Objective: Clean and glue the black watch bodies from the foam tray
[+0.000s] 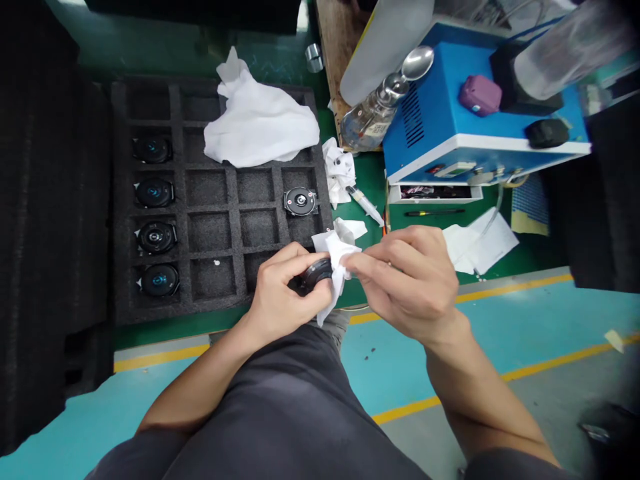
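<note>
Room to pass over foam tray point(207, 190) middle compartments, center-left. White cloth point(263, 127) covers tray's upper right; left hand point(285, 287) blocks its lower right corner. Bottle point(367, 123), blue box point(445, 93) obstruct upper right; syringe point(367, 205) lies low.

Black watch point(319, 271) against white cloth point(338, 249)

Nothing I can read for certain here. Glass bottle point(367, 127): pale label point(377, 129) with a dark code-like block — print too small for me. Blue or pale marks on the four watch faces point(160, 280) down the left of my foam tray point(145, 311) — too blurry to read. Right-hand watch point(301, 201): pale central mark, illegible. Blue machine point(450, 120): front display point(457, 169) too small to read.
</note>
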### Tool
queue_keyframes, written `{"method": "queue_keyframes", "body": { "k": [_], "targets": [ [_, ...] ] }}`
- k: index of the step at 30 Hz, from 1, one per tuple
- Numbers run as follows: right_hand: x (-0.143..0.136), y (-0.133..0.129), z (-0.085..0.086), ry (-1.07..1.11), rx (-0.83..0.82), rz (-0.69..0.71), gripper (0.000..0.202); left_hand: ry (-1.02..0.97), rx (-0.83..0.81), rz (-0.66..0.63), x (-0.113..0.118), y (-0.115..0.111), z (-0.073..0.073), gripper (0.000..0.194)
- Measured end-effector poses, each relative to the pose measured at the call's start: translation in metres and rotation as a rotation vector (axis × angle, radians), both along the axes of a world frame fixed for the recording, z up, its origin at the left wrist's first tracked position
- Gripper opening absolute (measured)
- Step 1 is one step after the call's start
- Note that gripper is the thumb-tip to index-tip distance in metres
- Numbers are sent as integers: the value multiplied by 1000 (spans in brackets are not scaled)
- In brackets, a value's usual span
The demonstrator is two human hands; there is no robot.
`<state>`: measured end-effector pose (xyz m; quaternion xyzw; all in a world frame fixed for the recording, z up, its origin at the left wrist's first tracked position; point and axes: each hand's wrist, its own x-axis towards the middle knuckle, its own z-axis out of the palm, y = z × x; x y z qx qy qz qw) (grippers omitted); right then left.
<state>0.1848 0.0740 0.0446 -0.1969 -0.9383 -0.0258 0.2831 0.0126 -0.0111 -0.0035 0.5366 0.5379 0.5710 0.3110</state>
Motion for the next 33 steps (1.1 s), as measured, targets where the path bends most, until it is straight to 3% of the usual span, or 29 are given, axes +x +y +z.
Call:
{"method": "queue_keyframes", "body": {
  "k": [11, 23, 33],
  "targets": [
    [-7, 1, 4, -78, 86, 44, 17, 33, -77, -47, -3, 2, 3, 9],
    [-6, 6, 9, -125, 118, 92, 15, 37, -126, -56, -4, 3, 4, 6],
    [-6, 3, 5, -100, 87, 34, 22, 38, -113, -64, -2, 3, 4, 8]
  ]
}}
